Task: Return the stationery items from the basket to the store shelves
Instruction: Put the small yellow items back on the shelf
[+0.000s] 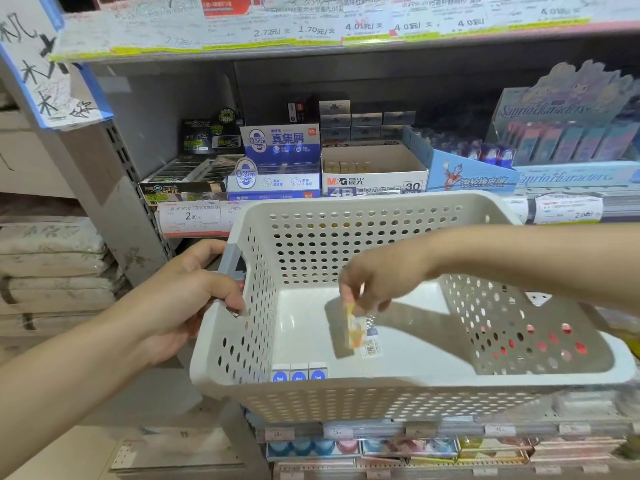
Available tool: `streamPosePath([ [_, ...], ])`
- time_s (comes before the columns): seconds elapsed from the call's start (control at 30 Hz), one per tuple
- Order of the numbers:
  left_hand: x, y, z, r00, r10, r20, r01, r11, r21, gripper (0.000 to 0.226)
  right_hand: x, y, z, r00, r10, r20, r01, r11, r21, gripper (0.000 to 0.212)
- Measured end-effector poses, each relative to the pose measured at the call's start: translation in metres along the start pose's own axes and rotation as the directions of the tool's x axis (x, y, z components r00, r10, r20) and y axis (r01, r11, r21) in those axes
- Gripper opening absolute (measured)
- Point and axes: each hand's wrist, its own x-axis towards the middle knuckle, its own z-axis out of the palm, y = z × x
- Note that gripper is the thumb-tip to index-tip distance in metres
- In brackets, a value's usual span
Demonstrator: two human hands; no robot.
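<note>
- One left hand curls round the grey handle on the left end of the white perforated plastic basket, thumb inside the handle slot, holding the basket up in front of the shelves.
- Three small white boxes with blue round marks stand side by side against the basket's near wall, at its left corner.
- One small orange-and-white packet with a barcode label hangs over the basket floor near the middle, pinched at its top by the fingertips.
- One right hand reaches in from the right over the basket rim, fingers pointing down and closed on that packet.
- Behind the basket, a grey metal store shelf carries one white M&G 4B eraser display carton, mostly empty, with a blue-and-white eraser carton to its left.
- Price tags line the shelf edges; more stock sits on lower shelves beneath the basket.
</note>
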Motion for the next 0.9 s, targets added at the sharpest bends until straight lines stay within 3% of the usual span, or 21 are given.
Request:
streamPosePath([
  [0.13,-0.001,0.001,0.0,1.0,0.003,-0.01,-0.003,1.0,0.008,0.05,-0.024,-0.008,-0.031,0.984,-0.068,-0.163,0.119,0.937,0.329,0.015],
  [0.27,-0.003,0.003,0.0,1.0,-0.004,-0.017,0.004,1.0,0.0,0.056,-0.046,-0.013,-0.058,0.952,0.02,-0.307,0.162,0.815,0.556,0.026],
  [0.53,-0.005,0.002,0.0,1.0,-0.002,-0.001,0.002,1.0,0.003,0.056,-0.051,0.003,-0.115,0.769,0.169,-0.617,0.243,0.815,0.526,0.025],
  [0.6,-0.006,0.002,0.0,1.0,-0.003,-0.006,0.003,1.0,0.004,0.058,-0.048,0.01,-0.125,0.751,0.174,-0.637,0.198,0.861,0.468,0.034],
  [0.7,-0.006,0.002,0.001,1.0,0.001,-0.015,-0.001,1.0,0.002,0.06,-0.038,0.017,-0.134,0.699,0.136,-0.702,-0.086,0.991,0.106,0.045],
  [0.8,-0.005,0.003,0.001,1.0,0.007,-0.02,-0.006,1.0,0.015,0.062,-0.021,0.019,-0.138,0.724,0.138,-0.675,-0.298,0.946,-0.127,0.052],
  [0.9,-0.006,0.003,0.001,1.0,0.011,-0.029,-0.01,1.0,0.018,0.062,-0.003,0.02,-0.136,0.766,0.18,-0.618,-0.43,0.857,-0.283,0.025],
])
